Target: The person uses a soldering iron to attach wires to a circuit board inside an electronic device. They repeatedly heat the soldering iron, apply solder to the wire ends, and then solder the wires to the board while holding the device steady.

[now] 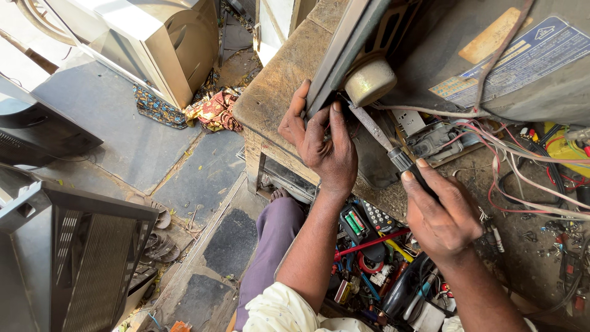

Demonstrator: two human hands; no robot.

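My left hand [319, 144] grips the lower edge of a grey frame [344, 55] of an opened old television set standing on a worn wooden bench [276, 86]. My right hand [439, 215] holds the black handle of a screwdriver [384, 138]. Its metal shaft points up and left, with the tip at the corner of the frame just below a beige round part [369, 80]. Red, white and black wires [522, 160] and a circuit board [436, 138] spill out of the set to the right.
A tray of tools, a remote control and a tester [362, 224] lies below my hands. Other television casings [67, 258] stand on the paved floor at left, with a silver set [153, 43] at top. Patterned cloth [212, 110] and sandals [161, 243] lie on the ground.
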